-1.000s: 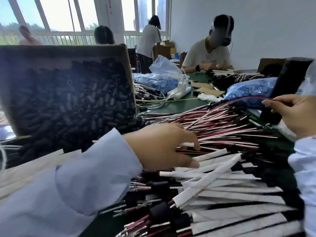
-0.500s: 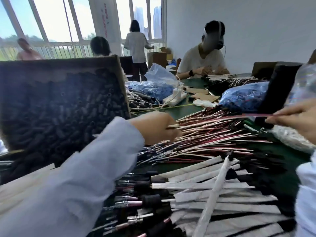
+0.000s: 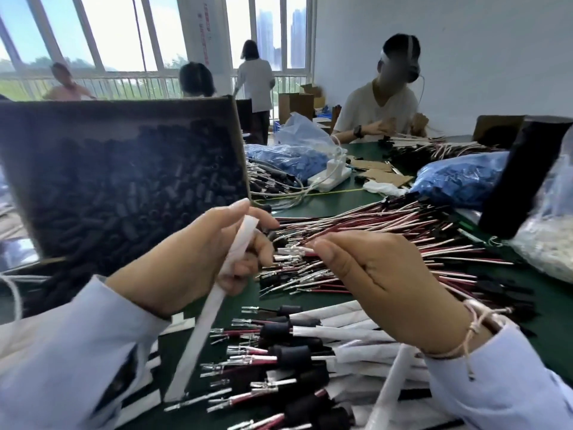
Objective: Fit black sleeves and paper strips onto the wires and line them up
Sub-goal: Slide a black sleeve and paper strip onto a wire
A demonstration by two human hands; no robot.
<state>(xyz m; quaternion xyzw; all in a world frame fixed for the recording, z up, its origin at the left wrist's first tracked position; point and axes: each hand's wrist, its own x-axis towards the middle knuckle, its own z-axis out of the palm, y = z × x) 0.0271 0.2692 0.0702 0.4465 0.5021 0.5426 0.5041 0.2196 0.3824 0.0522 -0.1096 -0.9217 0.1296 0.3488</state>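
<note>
Paper sits in the left grip [image 3: 192,256]: one long white paper strip [image 3: 201,330] runs slantwise through its curled fingers. The strip's top end pokes out above the thumb and its lower end hangs down over the dark green desk [image 3: 335,200]. Just to the right, the right grip [image 3: 387,283] pinches the end of one thin red-and-white wire [image 3: 302,250] between thumb and forefinger. The wire's metal tip points toward the left grip and sits close to it; whether they touch cannot be told.

Behind both grips lies a loose heap of red and white wires [image 3: 387,231], too many to count. Nearer the camera, a row of finished wires with black foam sleeves and white paper wraps [image 3: 294,333] lies side by side, metal tips to the left.

One brown cardboard box of black sleeves [image 3: 124,187] stands tilted at the left. Two bags of blue parts [image 3: 459,178] and one white power strip [image 3: 330,176] rest farther back. Four other people are in view. Red writing on the white pillar [image 3: 206,29] is too small to read.
</note>
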